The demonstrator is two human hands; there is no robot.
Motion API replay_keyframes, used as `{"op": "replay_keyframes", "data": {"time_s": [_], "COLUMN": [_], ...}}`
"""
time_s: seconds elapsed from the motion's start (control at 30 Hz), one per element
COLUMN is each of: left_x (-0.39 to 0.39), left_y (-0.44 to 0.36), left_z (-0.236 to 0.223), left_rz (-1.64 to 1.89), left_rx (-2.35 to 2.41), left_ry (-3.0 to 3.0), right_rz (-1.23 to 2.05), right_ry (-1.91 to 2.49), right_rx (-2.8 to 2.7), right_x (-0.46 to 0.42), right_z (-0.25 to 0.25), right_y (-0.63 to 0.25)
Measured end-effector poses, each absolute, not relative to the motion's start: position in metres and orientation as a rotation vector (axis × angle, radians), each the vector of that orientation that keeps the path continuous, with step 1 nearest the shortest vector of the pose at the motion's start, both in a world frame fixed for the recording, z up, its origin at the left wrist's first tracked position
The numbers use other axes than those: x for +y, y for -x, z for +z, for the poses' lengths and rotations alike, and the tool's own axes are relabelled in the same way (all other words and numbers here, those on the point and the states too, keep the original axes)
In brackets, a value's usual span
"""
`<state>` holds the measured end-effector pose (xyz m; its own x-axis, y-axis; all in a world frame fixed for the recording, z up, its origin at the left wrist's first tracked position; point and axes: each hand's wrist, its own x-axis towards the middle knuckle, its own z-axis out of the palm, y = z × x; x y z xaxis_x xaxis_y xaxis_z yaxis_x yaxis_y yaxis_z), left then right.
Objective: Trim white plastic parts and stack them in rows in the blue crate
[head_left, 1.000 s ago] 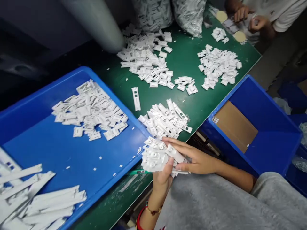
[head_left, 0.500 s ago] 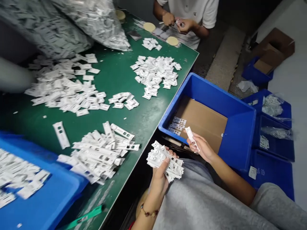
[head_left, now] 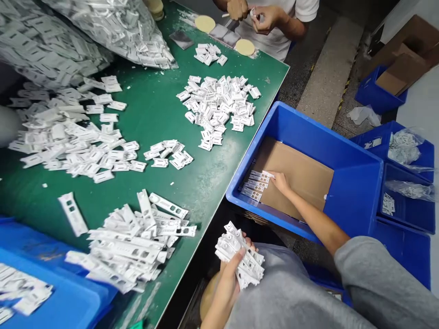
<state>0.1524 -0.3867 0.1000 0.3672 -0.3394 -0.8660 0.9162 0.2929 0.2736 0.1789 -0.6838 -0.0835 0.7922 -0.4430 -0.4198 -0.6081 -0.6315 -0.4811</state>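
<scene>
My left hand (head_left: pixel 230 275) is wrapped round a bundle of long white plastic pieces (head_left: pixel 242 258) with cut-out windows, held in front of my body. Inside the large blue bin (head_left: pixel 356 183), my right hand (head_left: pixel 281 183) pinches the end of one white plastic piece (head_left: pixel 268 174). That piece lies at the far end of a row of like pieces (head_left: pixel 254 185), set side by side on a brown cardboard sheet (head_left: pixel 302 178) at the bin's left end. My fingertips partly hide the piece.
On the green table (head_left: pixel 154 96) lie a heap of long white pieces (head_left: pixel 133 242) and piles of shorter ones (head_left: pixel 219 107). Filled clear bags (head_left: pixel 120 32) stand behind. A blue tray (head_left: pixel 65 288) sits at lower left. Across the table, another person's hands (head_left: pixel 262 18) hold a small part.
My right hand has moved forward and down into the blue bin, bringing its white piece to the row on the cardboard. My left hand still grips the bundle. The view has shifted slightly.
</scene>
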Motion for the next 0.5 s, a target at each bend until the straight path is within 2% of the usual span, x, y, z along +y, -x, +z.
{"op": "replay_keyframes", "data": {"time_s": [0.23,0.5], "left_x": [-0.36,-0.363], "left_y": [-0.151,-0.162], "left_z": [0.074,0.078], "left_rz": [-0.96,-1.038], "left_rx": [0.853,0.868], "left_ry": [-0.937,-0.886], "right_rz": [0.394,0.388], "right_ry": [2.543,2.664], "right_rx": [0.599,0.485], "right_x": [-0.694,-0.692], "right_z": [-0.131,-0.152], "right_y": [-0.207,-0.215]}}
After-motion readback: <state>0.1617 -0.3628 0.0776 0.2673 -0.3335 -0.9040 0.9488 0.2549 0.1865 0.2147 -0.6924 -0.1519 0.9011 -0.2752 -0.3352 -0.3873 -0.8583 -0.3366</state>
